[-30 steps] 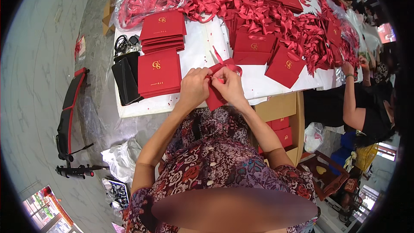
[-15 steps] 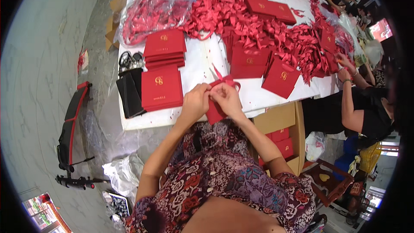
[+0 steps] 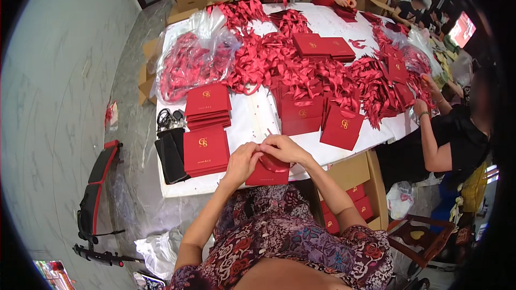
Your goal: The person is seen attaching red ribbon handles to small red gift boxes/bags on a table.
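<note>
At the near edge of the table, a flat red paper gift bag lies under my hands, with a red ribbon looped across its upper part. My left hand pinches the ribbon at the bag's top left. Close against it, my right hand has its fingers bent down on the same ribbon; the fingertips are partly hidden. Left of my hands sits a neat stack of red bags with gold print, and behind it another stack. Ribboned red bags stand to the right.
Loose red ribbons heap across the white table, beside a clear plastic bag of ribbon. A black pouch lies at the left edge. An open carton holds red bags at my right. Co-workers' hands work at the right and far sides.
The view has tilted up, showing more of the far side. My right hand has turned over, palm down, and the bag now lies flatter with its ribbon across it.
</note>
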A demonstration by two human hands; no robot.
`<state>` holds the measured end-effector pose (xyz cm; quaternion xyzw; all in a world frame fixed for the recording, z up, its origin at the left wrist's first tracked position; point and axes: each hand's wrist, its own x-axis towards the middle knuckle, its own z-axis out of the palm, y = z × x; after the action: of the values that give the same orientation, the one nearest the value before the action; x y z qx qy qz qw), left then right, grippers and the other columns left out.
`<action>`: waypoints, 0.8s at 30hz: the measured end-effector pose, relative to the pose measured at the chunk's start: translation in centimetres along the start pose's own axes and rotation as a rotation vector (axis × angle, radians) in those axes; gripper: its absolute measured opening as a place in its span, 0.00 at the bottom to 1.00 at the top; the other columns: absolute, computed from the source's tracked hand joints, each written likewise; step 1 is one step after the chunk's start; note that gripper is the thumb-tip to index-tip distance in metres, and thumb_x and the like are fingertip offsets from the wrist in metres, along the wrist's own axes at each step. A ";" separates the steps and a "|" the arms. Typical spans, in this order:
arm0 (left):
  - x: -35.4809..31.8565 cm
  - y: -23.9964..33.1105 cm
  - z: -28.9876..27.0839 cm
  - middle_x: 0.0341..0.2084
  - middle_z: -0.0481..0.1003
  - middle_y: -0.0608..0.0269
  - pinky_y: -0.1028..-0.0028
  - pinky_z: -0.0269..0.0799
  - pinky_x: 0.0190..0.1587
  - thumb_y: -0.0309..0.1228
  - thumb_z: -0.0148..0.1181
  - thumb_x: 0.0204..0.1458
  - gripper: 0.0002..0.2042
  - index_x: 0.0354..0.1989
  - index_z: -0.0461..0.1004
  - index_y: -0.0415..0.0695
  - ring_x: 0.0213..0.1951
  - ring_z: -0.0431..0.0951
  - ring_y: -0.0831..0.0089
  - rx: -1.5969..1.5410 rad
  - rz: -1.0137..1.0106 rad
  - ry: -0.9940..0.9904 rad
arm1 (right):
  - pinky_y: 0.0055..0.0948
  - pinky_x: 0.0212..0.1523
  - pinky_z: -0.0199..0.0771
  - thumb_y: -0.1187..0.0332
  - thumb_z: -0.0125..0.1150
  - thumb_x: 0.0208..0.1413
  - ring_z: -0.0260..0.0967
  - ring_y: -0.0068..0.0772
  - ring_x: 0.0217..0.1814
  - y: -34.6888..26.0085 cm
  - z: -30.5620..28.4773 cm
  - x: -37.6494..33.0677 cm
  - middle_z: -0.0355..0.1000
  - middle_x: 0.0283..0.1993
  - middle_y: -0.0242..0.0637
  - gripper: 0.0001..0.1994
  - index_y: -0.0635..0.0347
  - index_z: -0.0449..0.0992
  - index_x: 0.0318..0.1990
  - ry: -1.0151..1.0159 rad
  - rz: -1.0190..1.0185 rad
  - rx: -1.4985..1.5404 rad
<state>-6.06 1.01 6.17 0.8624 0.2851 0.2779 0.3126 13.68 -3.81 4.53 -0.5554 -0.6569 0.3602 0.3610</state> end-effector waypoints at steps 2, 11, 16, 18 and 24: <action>0.3 -0.1 -0.5 0.33 0.75 0.50 0.58 0.72 0.41 0.27 0.61 0.54 0.07 0.37 0.71 0.40 0.39 0.76 0.50 -0.018 0.018 -0.040 | 0.37 0.44 0.72 0.59 0.56 0.63 0.75 0.41 0.39 0.4 -0.3 0.6 0.76 0.34 0.44 0.15 0.63 0.80 0.39 -0.049 0.033 0.071; 0.8 0.1 -0.7 0.32 0.74 0.52 0.60 0.72 0.40 0.26 0.63 0.53 0.08 0.37 0.71 0.38 0.37 0.76 0.53 -0.006 0.136 -0.071 | 0.21 0.47 0.71 0.66 0.61 0.63 0.71 0.17 0.43 2.7 -1.1 2.0 0.78 0.40 0.29 0.11 0.65 0.81 0.45 -0.284 0.186 0.544; 0.2 0.1 -0.5 0.32 0.74 0.52 0.61 0.72 0.39 0.26 0.63 0.53 0.08 0.37 0.72 0.38 0.37 0.76 0.53 -0.057 0.121 -0.040 | 0.20 0.47 0.71 0.67 0.62 0.62 0.71 0.16 0.42 2.3 -1.5 2.0 0.79 0.39 0.29 0.11 0.65 0.81 0.46 -0.360 0.187 0.485; 0.1 -0.1 -0.5 0.30 0.75 0.53 0.64 0.73 0.37 0.27 0.66 0.52 0.07 0.34 0.74 0.38 0.34 0.77 0.56 -0.033 0.181 -0.042 | 0.20 0.46 0.72 0.68 0.62 0.62 0.71 0.15 0.41 2.4 -1.6 1.8 0.79 0.39 0.29 0.10 0.65 0.81 0.45 -0.380 0.209 0.498; 0.1 -0.4 -0.7 0.30 0.74 0.53 0.65 0.73 0.36 0.26 0.66 0.51 0.07 0.35 0.75 0.40 0.33 0.77 0.57 -0.010 0.156 -0.058 | 0.20 0.36 0.69 0.69 0.57 0.64 0.66 0.13 0.33 2.0 -0.3 1.8 0.74 0.31 0.24 0.08 0.64 0.79 0.38 -0.326 0.154 0.410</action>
<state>-6.57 1.65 6.38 0.8881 0.2065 0.2778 0.3026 14.62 -1.82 3.05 -0.4536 -0.5756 0.5967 0.3270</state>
